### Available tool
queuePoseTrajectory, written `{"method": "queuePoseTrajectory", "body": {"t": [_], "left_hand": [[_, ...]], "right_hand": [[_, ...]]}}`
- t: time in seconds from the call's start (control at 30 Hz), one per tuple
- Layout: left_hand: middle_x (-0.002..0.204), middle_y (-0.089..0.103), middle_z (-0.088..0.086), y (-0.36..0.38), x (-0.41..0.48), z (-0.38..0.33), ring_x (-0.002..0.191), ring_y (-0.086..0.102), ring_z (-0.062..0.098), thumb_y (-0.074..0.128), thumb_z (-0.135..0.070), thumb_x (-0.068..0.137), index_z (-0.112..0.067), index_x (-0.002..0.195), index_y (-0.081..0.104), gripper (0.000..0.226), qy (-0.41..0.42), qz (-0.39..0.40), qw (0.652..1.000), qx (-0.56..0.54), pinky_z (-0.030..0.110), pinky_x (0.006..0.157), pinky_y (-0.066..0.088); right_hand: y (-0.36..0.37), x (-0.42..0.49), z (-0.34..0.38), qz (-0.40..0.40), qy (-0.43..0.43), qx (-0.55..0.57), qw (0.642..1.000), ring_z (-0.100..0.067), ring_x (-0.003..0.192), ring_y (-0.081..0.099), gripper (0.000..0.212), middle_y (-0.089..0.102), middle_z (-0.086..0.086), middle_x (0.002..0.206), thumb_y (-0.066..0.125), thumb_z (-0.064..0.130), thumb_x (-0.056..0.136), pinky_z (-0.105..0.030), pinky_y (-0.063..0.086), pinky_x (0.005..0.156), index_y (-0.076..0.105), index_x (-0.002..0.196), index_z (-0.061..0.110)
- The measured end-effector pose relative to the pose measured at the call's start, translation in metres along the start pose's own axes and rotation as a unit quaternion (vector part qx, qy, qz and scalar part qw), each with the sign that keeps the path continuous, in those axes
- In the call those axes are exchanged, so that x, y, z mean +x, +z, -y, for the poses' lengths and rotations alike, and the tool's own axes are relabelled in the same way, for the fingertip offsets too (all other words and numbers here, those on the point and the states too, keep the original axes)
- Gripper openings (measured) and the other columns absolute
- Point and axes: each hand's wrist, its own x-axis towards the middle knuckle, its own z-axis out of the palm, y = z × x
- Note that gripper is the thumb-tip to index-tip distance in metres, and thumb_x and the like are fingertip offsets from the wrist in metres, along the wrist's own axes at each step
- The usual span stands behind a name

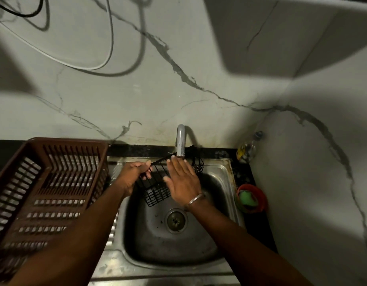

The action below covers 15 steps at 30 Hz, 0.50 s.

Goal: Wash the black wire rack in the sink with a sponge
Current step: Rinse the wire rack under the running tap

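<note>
Rack (155, 187) — between both hands, seemingly

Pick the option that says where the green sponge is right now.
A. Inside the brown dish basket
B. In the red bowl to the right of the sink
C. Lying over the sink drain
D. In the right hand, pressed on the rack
B: the green sponge sits in the red bowl on the counter right of the sink, while the right hand lies flat and bare on the black wire rack.
</note>
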Motion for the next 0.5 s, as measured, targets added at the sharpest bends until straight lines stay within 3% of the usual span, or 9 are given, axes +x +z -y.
{"method": "queuePoseTrajectory", "body": {"t": [0.17,0.5], "left_hand": [[0.066,0.067,0.013,-0.008,-0.003,0.009,0.061,0.056,0.019,0.065,-0.020,0.106,0.005,0.090,0.074,0.031,0.003,0.000,1.000,0.004,0.021,0.057,0.048],[0.062,0.066,0.009,-0.017,-0.013,0.013,0.055,0.054,0.014,0.064,-0.017,0.106,0.003,0.087,0.074,0.030,-0.001,0.000,1.000,-0.001,0.017,0.054,0.046]], "right_hand": [[-0.003,0.008,-0.004,-0.014,0.017,0.007,1.000,-0.036,0.148,0.043,0.063,0.051,-0.020,0.155,0.035,0.049,0.108,-0.052,0.026,0.127,0.048,0.153,0.006],[-0.009,0.004,-0.003,0.011,0.016,-0.019,1.000,-0.033,0.155,0.031,0.070,0.043,-0.019,0.161,0.028,0.055,0.108,-0.055,0.017,0.128,0.043,0.157,0.006]]}}
